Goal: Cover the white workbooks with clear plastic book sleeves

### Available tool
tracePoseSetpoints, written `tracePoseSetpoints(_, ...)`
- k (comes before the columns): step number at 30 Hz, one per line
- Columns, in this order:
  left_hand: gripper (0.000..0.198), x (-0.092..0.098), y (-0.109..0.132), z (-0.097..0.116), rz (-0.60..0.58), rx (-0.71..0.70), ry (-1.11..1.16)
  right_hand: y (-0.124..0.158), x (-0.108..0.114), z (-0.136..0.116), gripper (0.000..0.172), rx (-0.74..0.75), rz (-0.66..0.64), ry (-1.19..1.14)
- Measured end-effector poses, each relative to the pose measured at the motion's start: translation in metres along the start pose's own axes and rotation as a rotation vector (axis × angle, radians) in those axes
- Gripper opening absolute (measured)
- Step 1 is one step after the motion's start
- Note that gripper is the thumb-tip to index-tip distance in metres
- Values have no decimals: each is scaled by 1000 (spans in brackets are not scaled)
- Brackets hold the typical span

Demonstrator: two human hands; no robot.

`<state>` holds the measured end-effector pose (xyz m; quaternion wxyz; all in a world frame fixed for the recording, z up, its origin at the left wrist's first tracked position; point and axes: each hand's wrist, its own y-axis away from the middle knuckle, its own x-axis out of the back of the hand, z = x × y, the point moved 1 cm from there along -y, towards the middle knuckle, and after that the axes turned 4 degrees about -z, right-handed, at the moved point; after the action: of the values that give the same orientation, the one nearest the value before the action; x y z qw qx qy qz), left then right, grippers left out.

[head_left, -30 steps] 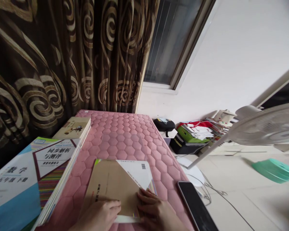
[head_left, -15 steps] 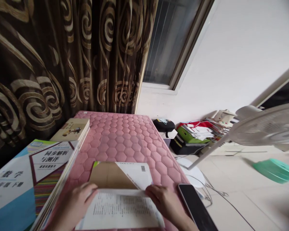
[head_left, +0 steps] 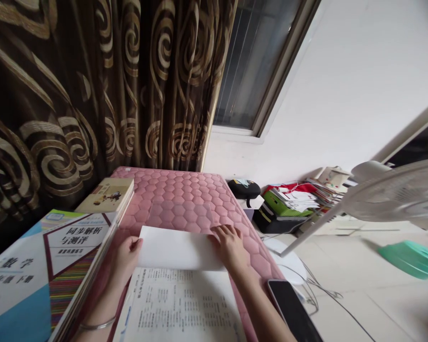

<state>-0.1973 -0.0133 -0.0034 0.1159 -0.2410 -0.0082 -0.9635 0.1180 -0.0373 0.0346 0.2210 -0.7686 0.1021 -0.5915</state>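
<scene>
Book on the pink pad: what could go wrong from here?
The blank white page might crease: the left hand and right hand are at its opposite edges. The phone could get knocked off, since it lies at the pink pad's edge, close to the right forearm.

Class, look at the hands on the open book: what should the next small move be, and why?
Probably smooth the blank white panel flat: the left hand pinches its left edge, the right hand is at its right edge, and the printed page lies uncovered on the near side.
</scene>
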Motion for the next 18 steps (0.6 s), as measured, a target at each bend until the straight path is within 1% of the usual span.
tracePoseSetpoints(2,22,-5,-5,2,28,19,-137,-2,-4,-19,31,10,-39,1)
tracePoseSetpoints(3,20,-7,-8,3,34,28,-193,-3,-7,-30,34,35,-86,-19)
tracePoseSetpoints(6,18,-15,-18,6,17,31,-331,-2,-23,-66,41,165,-278,-103)
tracePoseSetpoints(8,20,-20,-25,5,-14,20,-404,-1,-35,-84,49,233,-391,-130)
tracePoseSetpoints(9,20,-23,-29,3,-26,18,-432,-2,-41,-90,53,244,-441,-135)
tracePoseSetpoints(12,21,-30,-36,-1,-43,12,-480,-4,-55,-97,65,197,-550,-143)
tracePoseSetpoints(14,22,-32,-37,-2,-50,9,-510,-5,-60,-95,70,169,-576,-147)
tracePoseSetpoints(18,26,-35,-39,-1,-53,-11,-570,-10,-63,-91,68,188,-585,-139)
